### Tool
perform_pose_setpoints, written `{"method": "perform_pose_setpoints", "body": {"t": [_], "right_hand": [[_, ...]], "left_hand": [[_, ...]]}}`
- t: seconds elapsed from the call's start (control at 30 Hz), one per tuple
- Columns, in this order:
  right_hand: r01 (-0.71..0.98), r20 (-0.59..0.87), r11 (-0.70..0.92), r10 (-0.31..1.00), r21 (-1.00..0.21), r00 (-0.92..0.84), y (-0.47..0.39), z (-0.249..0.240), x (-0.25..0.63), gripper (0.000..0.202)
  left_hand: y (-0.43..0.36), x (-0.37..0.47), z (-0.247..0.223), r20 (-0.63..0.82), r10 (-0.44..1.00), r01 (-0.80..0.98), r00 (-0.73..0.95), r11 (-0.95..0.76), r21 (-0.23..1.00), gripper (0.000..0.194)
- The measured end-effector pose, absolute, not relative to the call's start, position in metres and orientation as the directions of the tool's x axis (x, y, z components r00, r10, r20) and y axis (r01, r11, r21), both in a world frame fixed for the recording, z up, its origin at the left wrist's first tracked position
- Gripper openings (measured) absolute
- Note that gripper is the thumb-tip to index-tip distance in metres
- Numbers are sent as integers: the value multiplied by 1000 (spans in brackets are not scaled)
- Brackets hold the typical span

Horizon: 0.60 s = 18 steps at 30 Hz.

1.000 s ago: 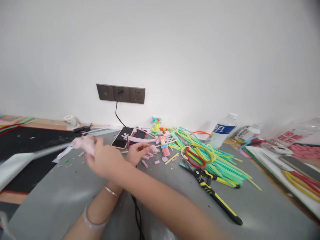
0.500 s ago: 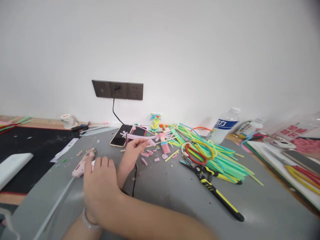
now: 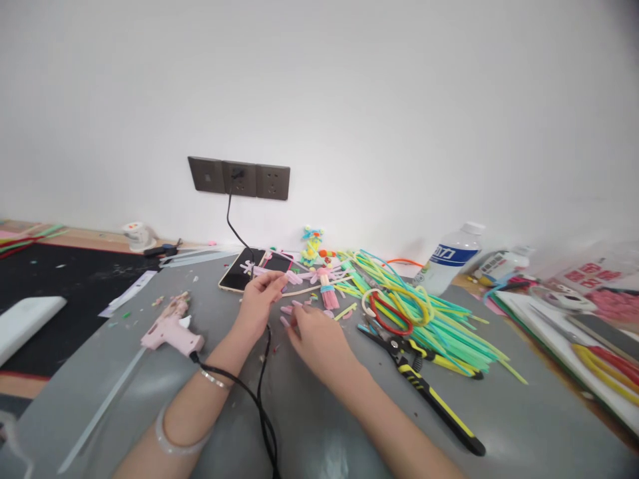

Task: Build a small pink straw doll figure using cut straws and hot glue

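My left hand (image 3: 257, 307) is closed, with thumb and fingertips pinching a short lilac fuzzy stick piece (image 3: 293, 277). Just right of it, my right hand (image 3: 319, 342) reaches low over the table, thumb and fingers curved and apart. Its fingertips come right up to small pink fuzzy pieces (image 3: 286, 311); whether they touch them I cannot tell. A little doll (image 3: 327, 287) made of pink fuzzy sticks, with a blue band, lies beyond the right hand. To the left of my forearm rests a pink glue gun (image 3: 172, 330), a clear glue stick trailing from it.
Black-and-yellow pliers (image 3: 422, 386) lie at right, beside a heap of green and yellow fuzzy sticks (image 3: 449, 326). Behind stand a bottle (image 3: 452, 256) and a small yellow figure (image 3: 312, 246). A phone (image 3: 239, 269) lies ahead. The black cord (image 3: 262, 392) runs between my arms.
My right hand has left the glue gun, which now lies on the table, and has crossed back rightward to the pink pieces. My left hand still pinches the lilac piece.
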State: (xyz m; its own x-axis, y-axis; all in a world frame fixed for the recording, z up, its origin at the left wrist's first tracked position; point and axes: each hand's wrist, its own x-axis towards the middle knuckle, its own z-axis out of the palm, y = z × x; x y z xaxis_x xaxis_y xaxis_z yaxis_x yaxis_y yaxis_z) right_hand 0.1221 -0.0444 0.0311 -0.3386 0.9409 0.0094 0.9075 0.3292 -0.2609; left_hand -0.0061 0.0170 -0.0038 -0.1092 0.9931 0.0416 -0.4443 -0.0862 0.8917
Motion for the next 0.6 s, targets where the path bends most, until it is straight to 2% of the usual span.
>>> {"method": "perform_pose_setpoints", "body": {"t": [0.23, 0.33, 0.4, 0.47, 0.53, 0.6], "right_hand": [[860, 51, 347, 934, -374, -355, -25, 9, 121, 11], [752, 150, 343, 937, -562, -316, -15, 5, 139, 11], [581, 171, 298, 949, -757, -263, -7, 4, 156, 10], [323, 115, 194, 962, -926, -247, 0, 4, 173, 15], [68, 35, 54, 966, -996, -257, 4, 5, 186, 24], [-131, -39, -76, 963, -988, -265, 5, 8, 194, 36]], "left_hand": [[11, -6, 0, 83, 996, -469, -41, -92, 878, 33], [9, -6, 2, 91, 996, -477, 15, -72, 876, 33], [7, -7, 4, 93, 994, -485, 53, -56, 873, 34], [6, -7, 6, 87, 993, -481, 81, -37, 876, 36], [4, -7, 7, 70, 991, -458, 116, -10, 889, 37], [2, -6, 9, 54, 988, -421, 143, 12, 907, 37]]}}
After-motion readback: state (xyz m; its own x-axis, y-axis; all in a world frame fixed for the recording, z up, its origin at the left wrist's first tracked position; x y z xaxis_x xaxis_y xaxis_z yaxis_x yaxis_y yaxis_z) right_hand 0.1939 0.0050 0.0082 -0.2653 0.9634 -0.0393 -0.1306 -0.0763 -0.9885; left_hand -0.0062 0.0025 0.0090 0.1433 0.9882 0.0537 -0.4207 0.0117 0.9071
